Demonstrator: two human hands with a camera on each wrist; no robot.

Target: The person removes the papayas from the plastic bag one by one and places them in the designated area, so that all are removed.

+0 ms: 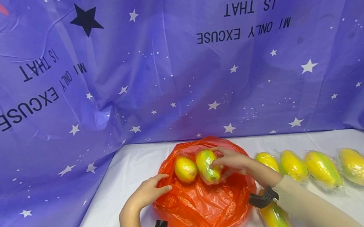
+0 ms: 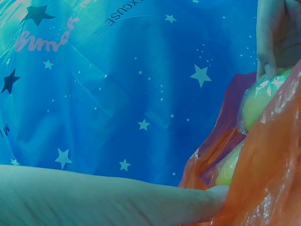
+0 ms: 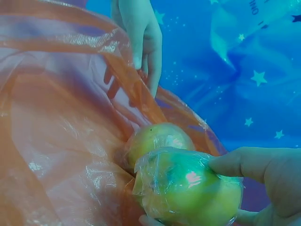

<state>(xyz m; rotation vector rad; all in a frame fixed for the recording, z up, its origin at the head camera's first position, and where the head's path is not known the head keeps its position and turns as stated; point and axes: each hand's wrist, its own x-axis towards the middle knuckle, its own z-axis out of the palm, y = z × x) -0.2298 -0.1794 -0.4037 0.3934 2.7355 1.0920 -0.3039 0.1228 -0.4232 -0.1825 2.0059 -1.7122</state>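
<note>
In the head view a red plastic bag (image 1: 203,215) lies spread open on the white table. My left hand (image 1: 146,192) holds its left rim, the thumb toward the near side. In my right hand (image 1: 232,161) is a yellow-green mango (image 1: 208,167) in clear wrap, gripped over the bag's opening. Beside it, to the left, a yellow mango (image 1: 185,169) rests inside the bag. The right wrist view shows the held mango (image 3: 193,188) close against the other mango (image 3: 162,136). Some fingers of my right hand are hidden behind the fruit.
Several wrapped mangoes stand in a row right of the bag, the farthest right mango (image 1: 356,166) near the table's right side. Another mango (image 1: 277,220) lies closer to me, partly under my right wrist. A purple star-printed cloth (image 1: 174,70) hangs behind the white table (image 1: 113,223).
</note>
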